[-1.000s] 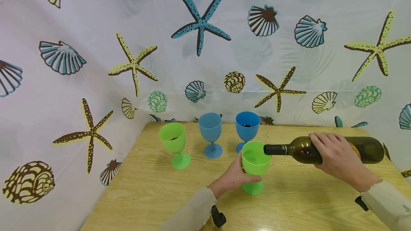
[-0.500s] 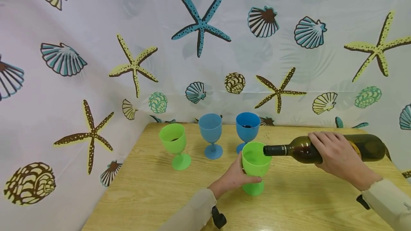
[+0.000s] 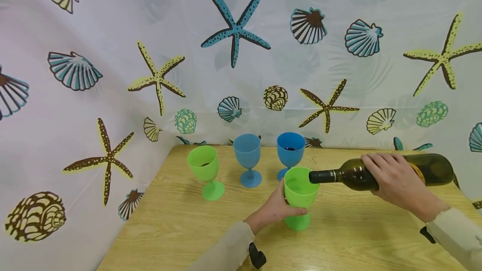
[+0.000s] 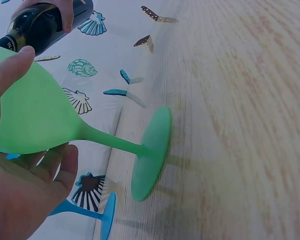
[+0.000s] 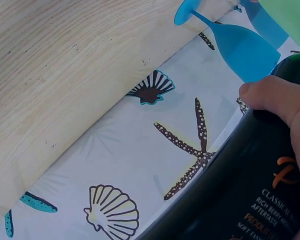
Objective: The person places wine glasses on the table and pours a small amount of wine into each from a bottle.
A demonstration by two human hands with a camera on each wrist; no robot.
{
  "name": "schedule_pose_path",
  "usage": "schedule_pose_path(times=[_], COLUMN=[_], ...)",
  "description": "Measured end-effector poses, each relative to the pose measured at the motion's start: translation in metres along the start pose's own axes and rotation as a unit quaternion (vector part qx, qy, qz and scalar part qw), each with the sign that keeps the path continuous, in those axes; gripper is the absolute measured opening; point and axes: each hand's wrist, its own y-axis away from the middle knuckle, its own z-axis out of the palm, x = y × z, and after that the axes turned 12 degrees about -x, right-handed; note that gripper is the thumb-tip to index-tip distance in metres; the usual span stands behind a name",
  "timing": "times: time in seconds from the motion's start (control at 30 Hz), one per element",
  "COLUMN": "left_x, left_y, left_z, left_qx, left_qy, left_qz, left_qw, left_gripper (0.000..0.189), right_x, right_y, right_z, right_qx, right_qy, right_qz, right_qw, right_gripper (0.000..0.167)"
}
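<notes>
My left hand (image 3: 274, 206) grips a green goblet (image 3: 300, 200) around the bottom of its bowl, thumb in front. The goblet stands upright; its round foot (image 4: 152, 154) is at the table top in the left wrist view. From above, my right hand (image 3: 394, 181) holds a dark glass wine bottle (image 3: 354, 175) around its body near the shoulder. The bottle slants with its base slightly higher, and its mouth overlaps the right side of the goblet's rim. Orange and white lettering shows on the bottle label (image 5: 270, 200). No stream of liquid is visible at the mouth.
Behind stand a second green goblet (image 3: 203, 168) and a darker blue goblet (image 3: 290, 147), both with dark liquid inside. Between them is a lighter blue goblet (image 3: 247, 154). The wooden table (image 3: 180, 229) meets a white curtain (image 3: 263, 66) printed with shells and starfish.
The base of the bottle has risen a little, tipping it further, while its mouth stays at the goblet's rim. My left hand and the goblet have barely moved.
</notes>
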Motion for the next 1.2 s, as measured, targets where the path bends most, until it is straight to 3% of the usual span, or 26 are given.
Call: schedule_pose_path(times=[0.27,0.37,0.5,0.6,1.2], left_x=[0.002,0.014,0.013,0.001,-0.001], left_y=[0.001,0.005,0.005,0.001,0.001], left_z=[0.001,0.003,0.002,0.001,0.000], left_qx=[0.005,0.005,0.004,0.003,0.000], left_qy=[-0.002,0.000,0.003,0.005,0.001], left_qz=[-0.006,-0.010,-0.010,-0.008,-0.002], left_qw=[1.0000,0.9999,0.9999,1.0000,1.0000], left_gripper=[0.084,0.083,0.083,0.084,0.086], right_x=[0.001,0.001,0.002,0.003,0.005], right_y=[-0.001,-0.001,-0.003,-0.003,-0.007], right_z=[-0.002,-0.003,-0.004,-0.004,-0.011], right_qx=[0.001,0.002,0.005,0.006,0.009], right_qy=[0.005,0.004,0.004,0.004,0.010], right_qz=[-0.004,-0.006,-0.010,-0.012,-0.024], right_qw=[1.0000,1.0000,0.9999,0.9999,0.9996], right_gripper=[0.104,0.102,0.101,0.101,0.096])
